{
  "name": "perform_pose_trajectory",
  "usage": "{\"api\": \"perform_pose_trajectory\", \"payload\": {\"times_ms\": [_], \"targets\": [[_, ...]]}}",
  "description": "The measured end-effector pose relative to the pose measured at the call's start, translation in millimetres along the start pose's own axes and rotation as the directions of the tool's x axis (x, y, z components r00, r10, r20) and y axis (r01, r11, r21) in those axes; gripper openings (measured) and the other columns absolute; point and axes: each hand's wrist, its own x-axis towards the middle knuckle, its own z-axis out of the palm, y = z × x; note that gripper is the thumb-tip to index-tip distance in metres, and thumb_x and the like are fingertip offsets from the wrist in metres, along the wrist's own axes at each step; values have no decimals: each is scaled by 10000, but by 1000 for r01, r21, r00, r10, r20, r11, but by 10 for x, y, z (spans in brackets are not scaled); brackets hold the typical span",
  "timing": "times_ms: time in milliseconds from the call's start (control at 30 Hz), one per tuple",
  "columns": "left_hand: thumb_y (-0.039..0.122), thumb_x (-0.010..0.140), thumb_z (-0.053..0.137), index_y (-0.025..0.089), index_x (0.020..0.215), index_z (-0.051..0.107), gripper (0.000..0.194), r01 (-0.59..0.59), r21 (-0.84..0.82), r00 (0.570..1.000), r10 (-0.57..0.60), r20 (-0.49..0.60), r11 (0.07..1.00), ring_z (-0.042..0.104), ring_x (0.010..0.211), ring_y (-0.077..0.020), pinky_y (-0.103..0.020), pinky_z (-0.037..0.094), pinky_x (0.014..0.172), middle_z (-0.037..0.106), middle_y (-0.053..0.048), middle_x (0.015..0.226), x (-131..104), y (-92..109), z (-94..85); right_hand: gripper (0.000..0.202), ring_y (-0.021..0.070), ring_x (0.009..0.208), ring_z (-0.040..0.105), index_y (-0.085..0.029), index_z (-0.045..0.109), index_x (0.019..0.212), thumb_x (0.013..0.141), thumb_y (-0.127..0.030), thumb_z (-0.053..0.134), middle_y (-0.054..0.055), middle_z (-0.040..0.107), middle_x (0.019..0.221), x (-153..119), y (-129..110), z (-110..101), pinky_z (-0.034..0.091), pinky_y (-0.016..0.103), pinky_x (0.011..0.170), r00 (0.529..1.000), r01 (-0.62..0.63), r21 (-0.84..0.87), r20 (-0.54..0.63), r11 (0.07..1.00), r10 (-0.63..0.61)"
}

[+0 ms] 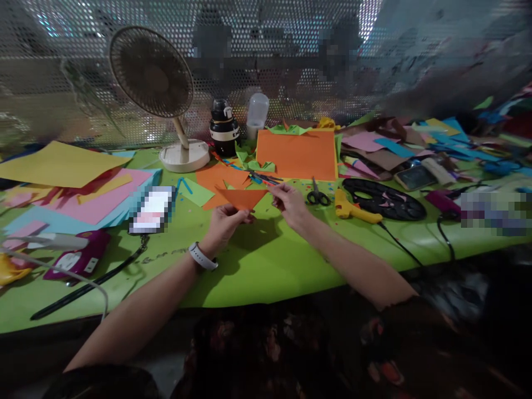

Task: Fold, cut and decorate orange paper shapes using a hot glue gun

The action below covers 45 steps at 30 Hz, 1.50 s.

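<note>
A piece of orange paper (241, 198), folded to a triangle with its long edge up, is held above the green-covered table (266, 277). My left hand (223, 224), with a white band at the wrist, pinches its lower part between thumb and fingers. At the triangle's right corner, the thumb and forefinger of my right hand (292, 206) are closed on the tip. Behind the triangle lie more orange paper (222, 176) and a light green piece (197, 192). Black-handled scissors (318, 197) rest just right of my right hand.
A yellow glue gun (353, 208) and a black tray (384, 198) lie to the right. A fan (184, 156), a black bottle (225, 130) and an orange sheet (296, 154) stand at the back. Left are a phone (153, 209), coloured sheets (62, 163) and a purple device (78, 255).
</note>
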Motion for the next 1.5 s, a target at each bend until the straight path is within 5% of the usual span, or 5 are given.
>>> {"api": "perform_pose_trajectory", "payload": {"times_ms": [100,367,1200,1333,1500], "targets": [[285,641,806,128,703,744,179,6,-11,1000,-6,-1,1000,669,578,-146,-269,561,639,734,-61,662,-1,7,-3,409,69,488,448,-220,560,650,549,-440,890,-81,521,543,67,-77,-81,339,237,498,997,-2,43,-82,999,6],[265,598,789,132,679,726,167,16,-21,1000,-16,16,1000,644,540,-138,-271,548,620,699,-35,607,-1,44,41,404,76,444,431,-185,667,683,577,-521,863,-48,553,518,-133,61,111,324,257,454,960,43,-275,278,960,37],[452,674,813,154,902,689,395,177,-198,984,-179,9,964,717,706,-190,-315,575,685,756,-82,817,157,-16,-167,285,121,555,552,-247,780,797,681,-507,787,-8,652,631,-15,99,-28,472,292,570,957,181,-300,272,937,-97],[395,590,878,170,799,728,342,150,-162,987,-158,-36,975,663,628,-135,-254,541,590,724,-25,755,166,-36,-172,436,218,866,654,-273,722,1162,747,-404,749,64,704,1071,21,46,-110,535,387,771,874,462,-485,389,743,-289],[401,580,885,170,745,728,324,137,-153,987,-148,-67,979,639,629,-116,-255,550,624,701,-10,720,144,11,-147,690,302,1448,311,-343,475,1457,810,-242,693,27,366,1573,-54,-89,-130,274,532,1168,636,752,-637,633,171,-441]]}}
